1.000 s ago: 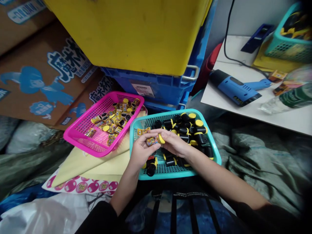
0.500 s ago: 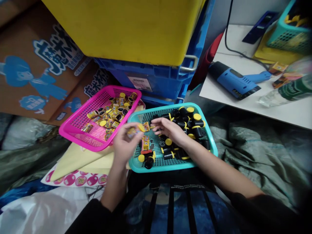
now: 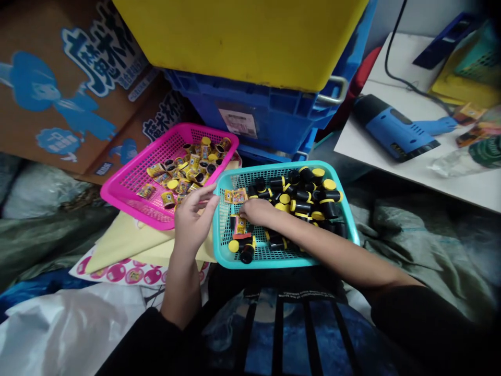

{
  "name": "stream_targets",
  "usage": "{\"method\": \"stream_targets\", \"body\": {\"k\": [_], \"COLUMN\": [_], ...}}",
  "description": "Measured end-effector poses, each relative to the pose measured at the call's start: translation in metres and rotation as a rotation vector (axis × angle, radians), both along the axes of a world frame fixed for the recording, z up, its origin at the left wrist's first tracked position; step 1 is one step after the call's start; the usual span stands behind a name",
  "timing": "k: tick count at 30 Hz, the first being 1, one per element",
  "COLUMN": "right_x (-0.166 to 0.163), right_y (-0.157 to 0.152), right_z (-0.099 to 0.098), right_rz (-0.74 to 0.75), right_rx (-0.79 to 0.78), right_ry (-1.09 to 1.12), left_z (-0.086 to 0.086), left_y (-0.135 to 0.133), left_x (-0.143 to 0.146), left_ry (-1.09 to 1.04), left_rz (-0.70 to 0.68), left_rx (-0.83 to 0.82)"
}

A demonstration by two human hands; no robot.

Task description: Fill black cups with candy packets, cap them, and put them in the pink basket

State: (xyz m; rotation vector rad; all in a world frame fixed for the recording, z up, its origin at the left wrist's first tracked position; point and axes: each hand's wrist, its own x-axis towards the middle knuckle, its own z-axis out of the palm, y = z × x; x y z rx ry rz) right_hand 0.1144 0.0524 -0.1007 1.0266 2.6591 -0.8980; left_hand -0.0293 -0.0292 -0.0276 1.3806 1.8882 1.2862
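Yellow plastic made up the largest thing in view, a bin (image 3: 235, 42) standing over a blue crate (image 3: 279, 117) with a metal handle. Left of these were printed cartons (image 3: 43, 104), and at the right edge a white surface (image 3: 410, 169) carried a heat gun and a clear bottle. Nearer, a teal basket (image 3: 355, 230) lay in front of the person, and a pink basket (image 3: 131, 210) sat tilted just beside it to the left, partly over yellow paper (image 3: 129, 243). Beneath the paper showed a sheet (image 3: 117, 272) with pink circles. Blue and black, the heat gun (image 3: 399, 133) lay on its side, with the bottle (image 3: 450, 164) near it. The left hand (image 3: 191, 219) was raised between the two baskets, its grip spread, thumb apart from the fingers. The right hand (image 3: 256, 211) reached down into the left part of the teal basket, palm turned down; whether its grip pinched anything could not be told, since the hand covered its own fingertips. Black tubes (image 3: 301, 206) with yellow caps filled mostly the right of the teal basket, while labelled tubes (image 3: 191, 167) were heaped in the pink one. Smallest were the labels (image 3: 239, 196), lying at the teal basket's left end, just beside the right hand.
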Motion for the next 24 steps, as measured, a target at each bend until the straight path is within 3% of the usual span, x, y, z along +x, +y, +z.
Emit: {"method": "stream_targets", "body": {"k": [3,6,8,11,13,15,19,24], "right_x": [0.012,0.024,0.031,0.043,0.051,0.058,0.062,0.052], "right_y": [0.001,-0.008,-0.016,-0.021,-0.017,-0.008,0.006,0.006], "right_z": [0.013,0.026,0.031,0.034,0.036,0.039,0.042,0.041], "right_rz": [-0.045,-0.145,-0.173,-0.204,-0.331,-0.434,-0.318,-0.561], "right_rx": [0.095,0.314,0.431,0.425,0.321,0.080,-0.502,-0.765], "right_ry": [0.089,0.304,0.429,0.558,0.663,0.763,0.868,0.982], "left_z": [-0.004,-0.010,-0.012,-0.012,-0.010,-0.007,-0.006,-0.015], "left_y": [0.001,0.004,0.006,0.009,0.011,0.012,0.012,0.018], "left_x": [-0.001,0.011,0.023,0.035,0.035,0.033,0.034,0.048], "left_ry": [-0.127,-0.328,-0.443,-0.520,-0.505,-0.469,-0.488,-0.624], "left_rz": [0.029,-0.033,-0.060,-0.036,-0.046,-0.106,-0.238,-0.256], "left_rx": [-0.135,-0.251,-0.228,-0.153,-0.155,-0.202,-0.305,-0.249]}}
